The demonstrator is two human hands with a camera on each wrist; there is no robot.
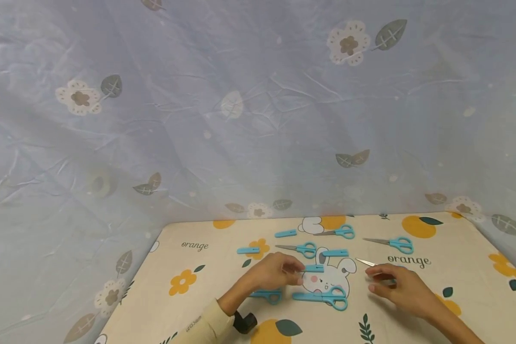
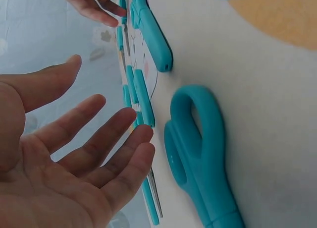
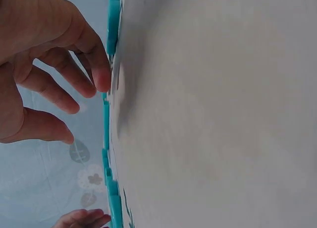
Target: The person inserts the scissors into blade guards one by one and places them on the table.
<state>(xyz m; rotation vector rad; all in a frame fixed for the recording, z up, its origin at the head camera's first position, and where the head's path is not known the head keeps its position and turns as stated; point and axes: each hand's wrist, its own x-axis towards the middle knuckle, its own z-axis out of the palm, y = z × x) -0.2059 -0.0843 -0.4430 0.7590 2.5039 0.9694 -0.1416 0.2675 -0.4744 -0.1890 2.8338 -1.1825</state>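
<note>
My left hand (image 1: pixel 275 273) hovers over the middle of the table, its fingers spread and holding nothing. Just beyond its fingertips lies a blue blade cover (image 1: pixel 315 268). Partly hidden below that hand is a pair of blue-handled scissors (image 1: pixel 273 297); its handle loops (image 2: pixel 210 119) stand out in the left wrist view. Capped scissors (image 1: pixel 322 297) lie between the hands. My right hand (image 1: pixel 406 289), fingers loosely bent and empty, is above another pair of scissors, of which mostly the blade (image 1: pixel 365 262) shows. Whether it touches them is unclear.
Farther back lie three uncovered scissors (image 1: pixel 305 249), (image 1: pixel 344 231), (image 1: pixel 397 243) and loose blue covers (image 1: pixel 248 250), (image 1: pixel 285 233), (image 1: pixel 336 252). A patterned cloth (image 1: pixel 215 296) covers the table. Behind it hangs a grey-blue patterned sheet (image 1: pixel 258 143).
</note>
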